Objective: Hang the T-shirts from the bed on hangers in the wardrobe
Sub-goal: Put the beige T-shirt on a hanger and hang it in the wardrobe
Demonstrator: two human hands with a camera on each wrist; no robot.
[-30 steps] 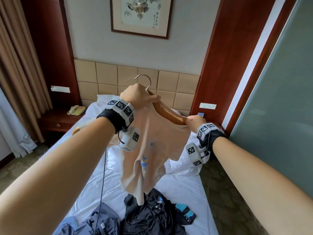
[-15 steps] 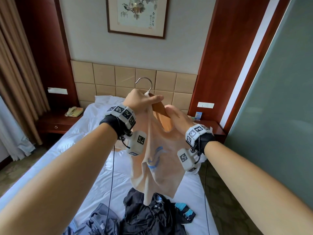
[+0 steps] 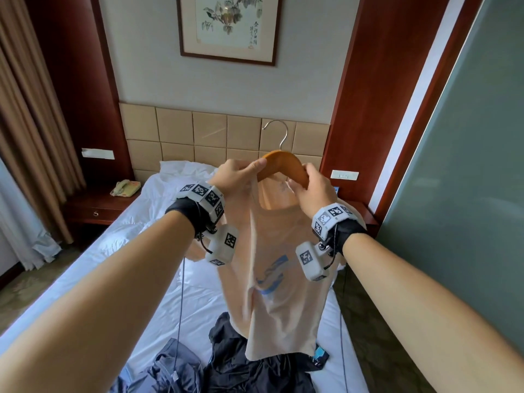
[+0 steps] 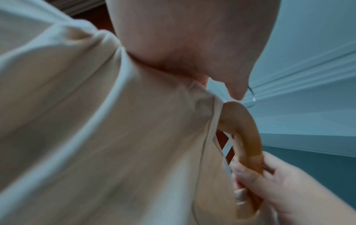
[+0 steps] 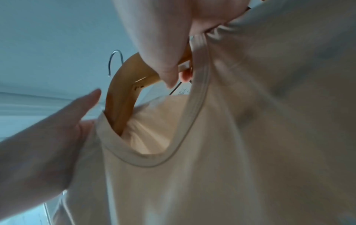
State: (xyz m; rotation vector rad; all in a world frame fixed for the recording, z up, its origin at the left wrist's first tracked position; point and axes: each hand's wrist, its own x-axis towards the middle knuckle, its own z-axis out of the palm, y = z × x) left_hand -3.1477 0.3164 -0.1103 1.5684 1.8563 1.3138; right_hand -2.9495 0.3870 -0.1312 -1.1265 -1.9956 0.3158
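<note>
A beige T-shirt with a blue print hangs over the bed from a wooden hanger with a metal hook. The hanger's left arm is inside the collar; its middle and right arm show above the neckline. My left hand pinches the shirt's left shoulder, thumb up by the hanger's top. My right hand grips the hanger's right arm at the collar edge, as the left wrist view shows for the same hand and hanger. Several dark T-shirts lie crumpled on the bed below.
The white bed runs to a tiled headboard. A nightstand with a telephone stands left, beside curtains. A grey glass wall closes the right side, with narrow floor between it and the bed.
The hanger has risen and turned to face me. My right hand left the hanger's far right end, opened briefly, and now grips the arm near the collar. The shirt swung right.
</note>
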